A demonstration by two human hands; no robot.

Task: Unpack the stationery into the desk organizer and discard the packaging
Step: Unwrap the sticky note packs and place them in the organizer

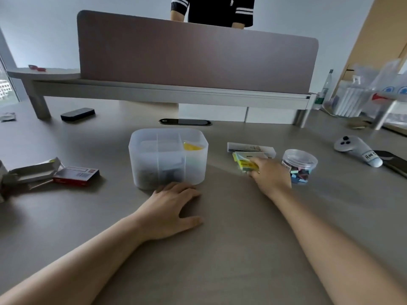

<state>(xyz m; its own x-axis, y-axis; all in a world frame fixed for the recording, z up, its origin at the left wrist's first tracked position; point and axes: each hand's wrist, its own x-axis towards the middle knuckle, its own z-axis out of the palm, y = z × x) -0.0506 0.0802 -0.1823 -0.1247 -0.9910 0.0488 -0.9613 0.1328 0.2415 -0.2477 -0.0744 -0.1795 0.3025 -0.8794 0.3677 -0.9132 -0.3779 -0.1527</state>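
On desk [220,249], right hand [272,175] grips sticky-note pack [244,162].

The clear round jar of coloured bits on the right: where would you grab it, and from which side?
Grip the jar round its clear wall just under the lid, coming from above or from its near right. It stands upright, so its round side suits a wrap of fingers. Its left is crowded: the right hand and the sticky notes sit close there.
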